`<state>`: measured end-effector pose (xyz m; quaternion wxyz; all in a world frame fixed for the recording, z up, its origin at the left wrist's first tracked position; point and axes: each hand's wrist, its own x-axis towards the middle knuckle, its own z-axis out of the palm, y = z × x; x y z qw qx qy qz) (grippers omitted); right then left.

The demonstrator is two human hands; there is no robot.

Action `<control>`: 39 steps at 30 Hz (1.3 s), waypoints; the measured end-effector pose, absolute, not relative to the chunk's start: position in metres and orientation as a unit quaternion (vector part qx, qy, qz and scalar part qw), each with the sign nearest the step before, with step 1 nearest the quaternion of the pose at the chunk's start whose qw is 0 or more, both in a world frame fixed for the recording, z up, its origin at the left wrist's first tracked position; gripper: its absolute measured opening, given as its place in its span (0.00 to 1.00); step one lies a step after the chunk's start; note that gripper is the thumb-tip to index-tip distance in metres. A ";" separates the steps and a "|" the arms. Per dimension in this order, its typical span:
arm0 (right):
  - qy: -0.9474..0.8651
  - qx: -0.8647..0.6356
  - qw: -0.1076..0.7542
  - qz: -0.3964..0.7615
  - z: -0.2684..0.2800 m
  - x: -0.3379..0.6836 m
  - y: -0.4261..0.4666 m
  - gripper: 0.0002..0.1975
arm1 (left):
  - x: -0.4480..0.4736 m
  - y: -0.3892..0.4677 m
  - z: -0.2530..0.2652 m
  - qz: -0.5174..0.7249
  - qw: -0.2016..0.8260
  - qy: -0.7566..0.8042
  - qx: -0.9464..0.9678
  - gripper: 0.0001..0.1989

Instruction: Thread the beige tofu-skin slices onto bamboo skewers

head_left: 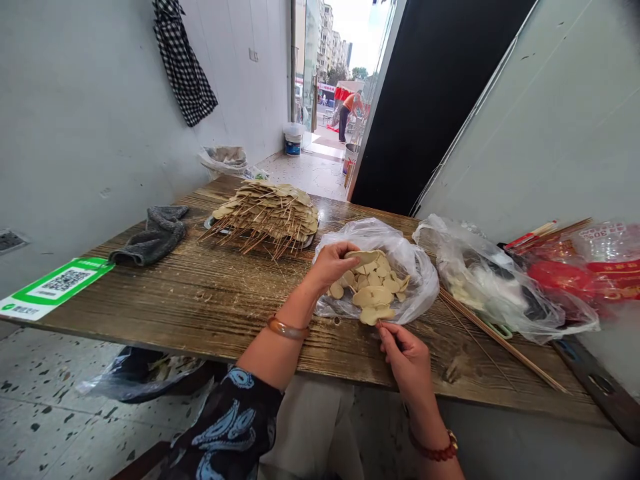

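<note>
My left hand [336,264] pinches a flat tan slice [364,257] of food above a clear plastic bag [421,283]. Loose tan slices [397,283] lie inside the opened bag. Near the table's front edge, my right hand [409,357] grips the lower end of a thin skewer. Threaded slices [374,297] sit on that skewer, in front of the loose ones. Most of the stick is hidden by the slices. To the left, a heaped pile of skewered slices [273,212] rests on a tray, sticks pointing mostly toward me.
Bare skewers [505,341] lie on the wooden table [225,293] at right, beside a filled plastic bag [493,287] and red packaging [570,273]. A dark cloth [157,235] and a QR-code card [60,288] are at left. Outside the doorway, a person [346,113] bends over.
</note>
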<state>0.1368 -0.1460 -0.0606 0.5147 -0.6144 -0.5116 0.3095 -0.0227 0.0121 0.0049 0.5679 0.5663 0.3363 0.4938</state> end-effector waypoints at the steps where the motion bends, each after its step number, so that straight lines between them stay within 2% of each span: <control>1: -0.512 -0.615 0.515 0.306 -0.061 0.137 -0.146 0.17 | -0.023 0.012 0.005 0.492 0.559 0.340 0.575 0.09; 11: -0.506 -0.617 0.518 0.308 -0.062 0.137 -0.145 0.17 | -0.021 0.010 0.004 0.480 0.522 0.345 0.615 0.09; 23: -0.509 -0.617 0.525 0.292 -0.063 0.138 -0.147 0.15 | -0.017 0.007 0.003 0.491 0.610 0.337 0.522 0.09; 30: -0.510 -0.611 0.530 0.293 -0.064 0.138 -0.148 0.15 | -0.017 0.010 0.001 0.481 0.670 0.319 0.466 0.15; 39: -0.516 -0.611 0.527 0.287 -0.067 0.139 -0.148 0.15 | -0.017 0.008 0.001 0.487 0.675 0.311 0.458 0.16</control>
